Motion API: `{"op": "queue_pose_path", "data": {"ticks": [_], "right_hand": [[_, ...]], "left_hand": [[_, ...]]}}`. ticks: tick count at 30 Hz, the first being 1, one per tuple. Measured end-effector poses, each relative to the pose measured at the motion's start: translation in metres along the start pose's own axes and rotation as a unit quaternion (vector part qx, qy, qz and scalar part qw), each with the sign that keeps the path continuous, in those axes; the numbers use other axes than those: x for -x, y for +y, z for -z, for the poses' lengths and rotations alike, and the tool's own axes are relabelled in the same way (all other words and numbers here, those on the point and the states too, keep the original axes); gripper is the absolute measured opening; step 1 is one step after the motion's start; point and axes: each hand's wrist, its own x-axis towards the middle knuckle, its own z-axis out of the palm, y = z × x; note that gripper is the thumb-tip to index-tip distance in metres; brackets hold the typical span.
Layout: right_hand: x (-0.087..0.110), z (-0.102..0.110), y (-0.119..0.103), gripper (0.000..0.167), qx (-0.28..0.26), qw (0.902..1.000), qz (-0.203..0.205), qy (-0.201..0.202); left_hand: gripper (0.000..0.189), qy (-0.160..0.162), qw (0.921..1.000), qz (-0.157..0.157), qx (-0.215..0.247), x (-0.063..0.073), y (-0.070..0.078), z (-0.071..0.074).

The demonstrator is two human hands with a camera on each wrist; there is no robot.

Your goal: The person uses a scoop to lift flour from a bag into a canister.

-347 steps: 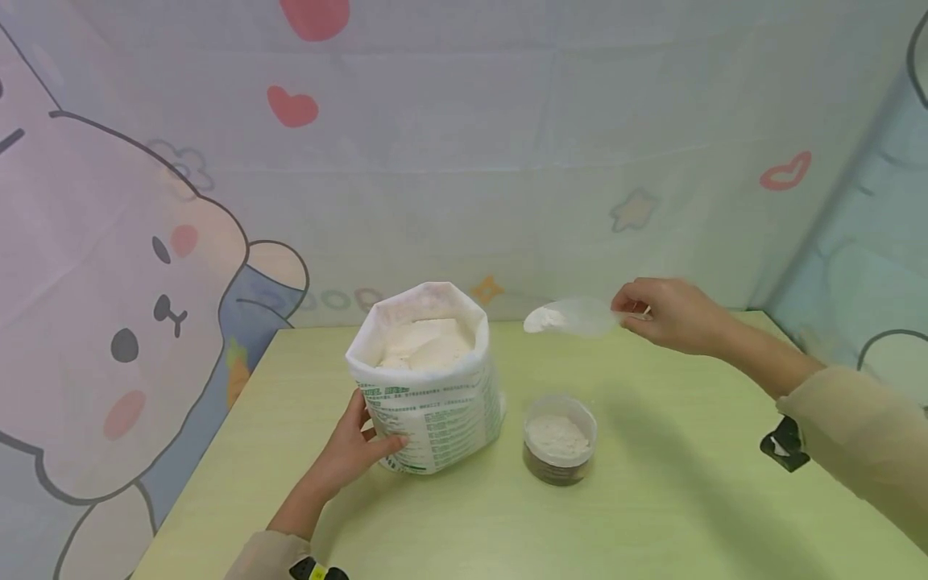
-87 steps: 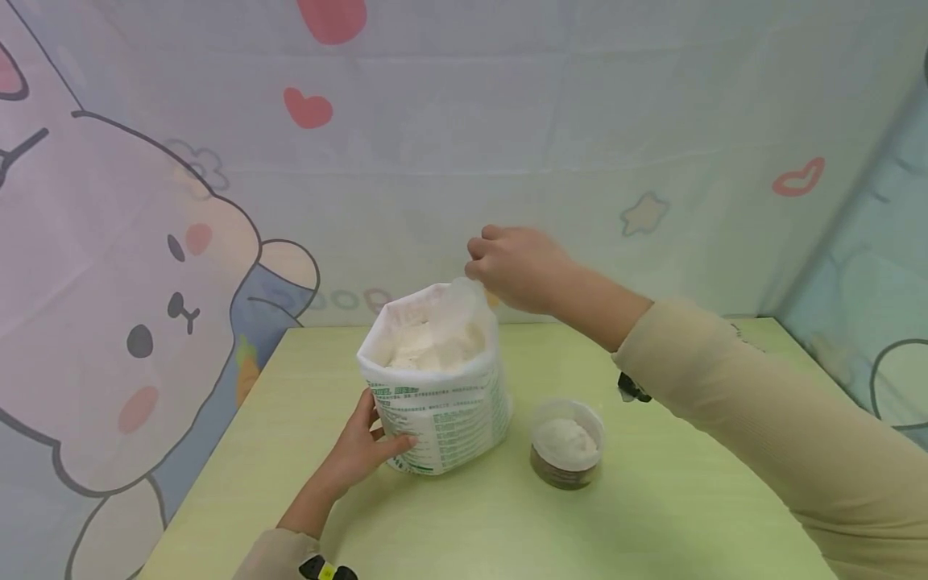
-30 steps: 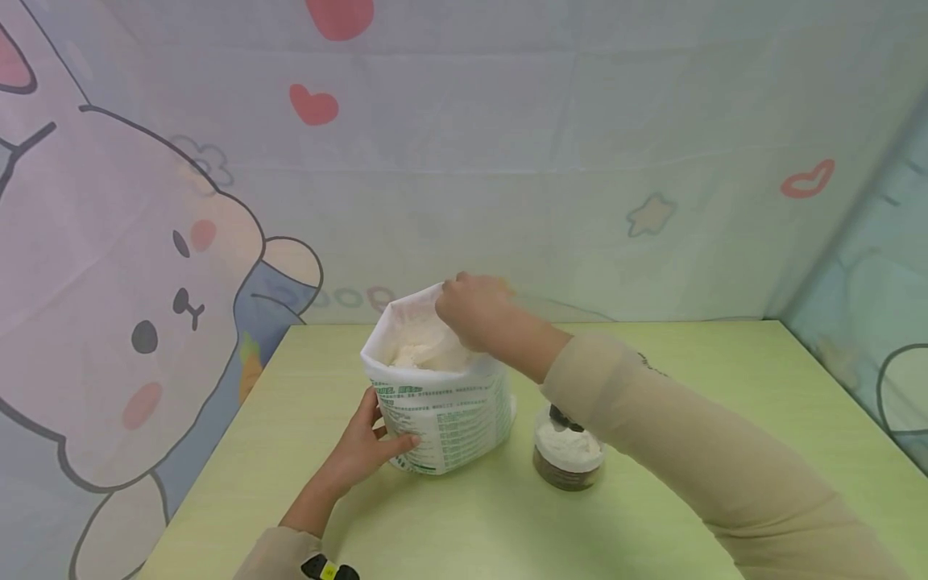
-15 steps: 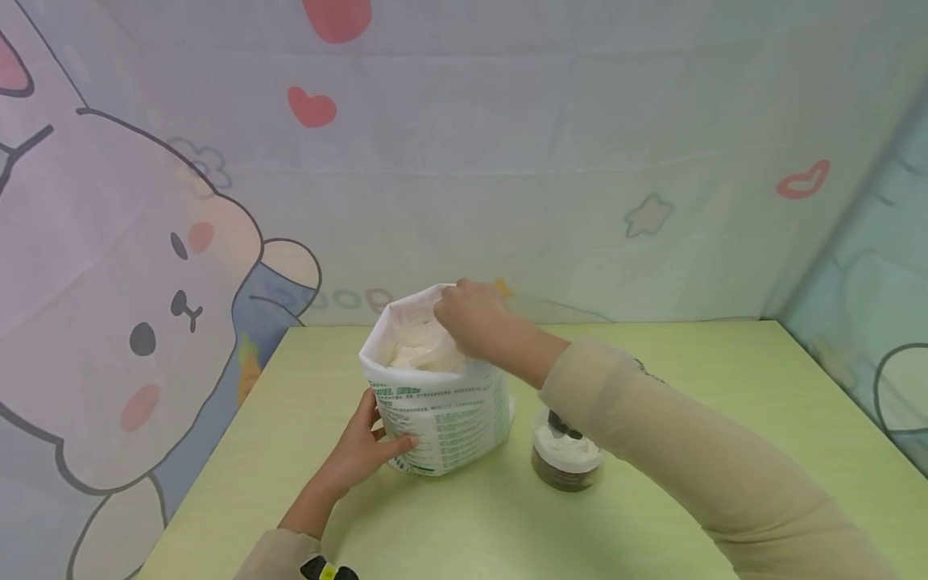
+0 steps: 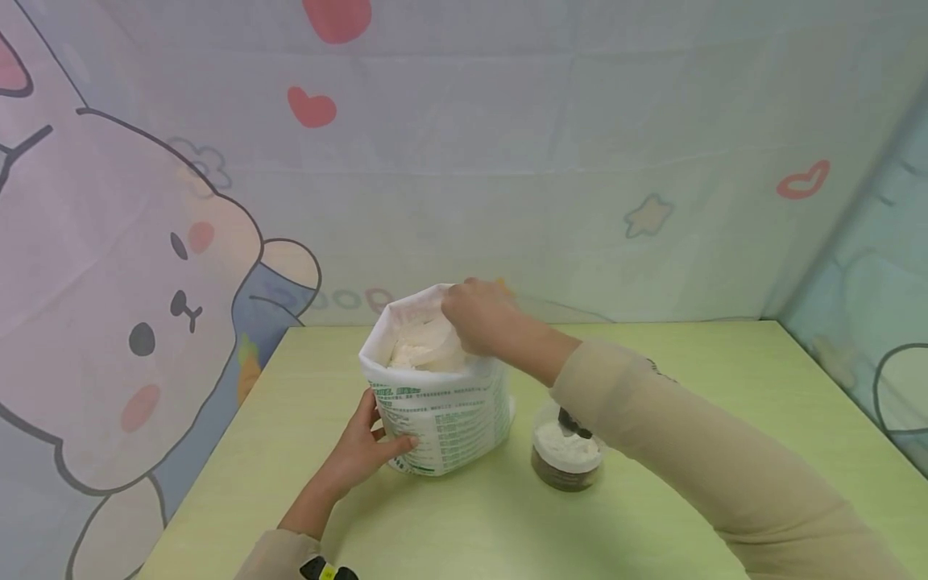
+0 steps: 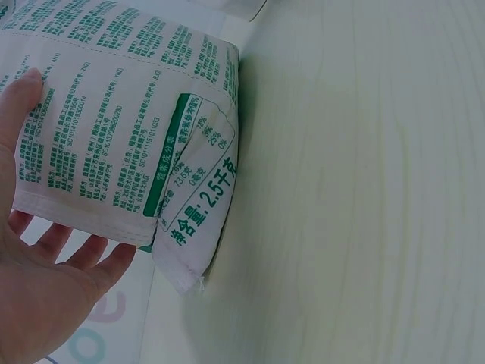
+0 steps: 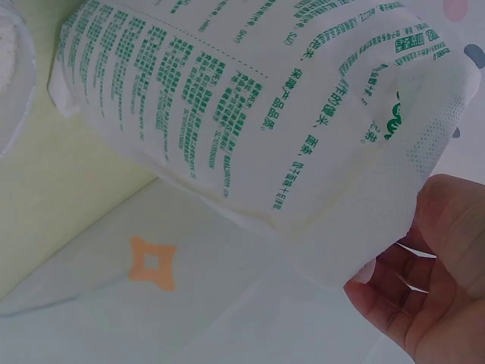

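Observation:
A white cloth flour bag [image 5: 444, 419] with green print stands open-topped on the table, pale flour [image 5: 420, 346] inside. My left hand [image 5: 362, 447] grips its lower left side, thumb on the front and fingers around the side and back; the left wrist view shows the same hold. At the bag's mouth, my right hand [image 5: 484, 318] reaches over the right rim and holds a translucent scoop [image 5: 445, 350], mostly hidden by the hand and the bag wall. In the right wrist view, curled fingers [image 7: 386, 299] sit at the rim. A round clear jar [image 5: 567, 475] heaped with flour stands right of the bag.
The light green table [image 5: 696, 379] runs back to a cloth backdrop [image 5: 464, 145] printed with a bear and hearts. My right sleeve [image 5: 674, 435] passes over the right side of the table, and its black wrist device overlaps the jar's top.
Since the oldest frame, the flour in the jar has risen to a heap. My right hand went from right of the bag down into its mouth, and lately shifted slightly right. The left hand keeps its grip.

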Motion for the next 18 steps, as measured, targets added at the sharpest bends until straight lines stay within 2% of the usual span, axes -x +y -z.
{"op": "queue_pose_path", "data": {"ticks": [4, 11, 18], "right_hand": [[0.004, -0.001, 0.006, 0.012, 0.000, 0.9997, 0.014, 0.020], [0.009, -0.001, 0.015, 0.012, -0.018, 0.9992, 0.019, 0.029], [0.017, -0.001, 0.025, 0.017, -0.056, 0.9953, 0.027, 0.074]], "left_hand": [[0.081, 0.001, 1.0000, 0.000, 0.001, 0.000, 0.000, 0.000], [0.081, -0.006, 0.9998, -0.016, 0.002, 0.000, 0.000, 0.000], [0.080, -0.007, 0.9998, -0.020, 0.000, 0.001, -0.002, 0.000]]}}
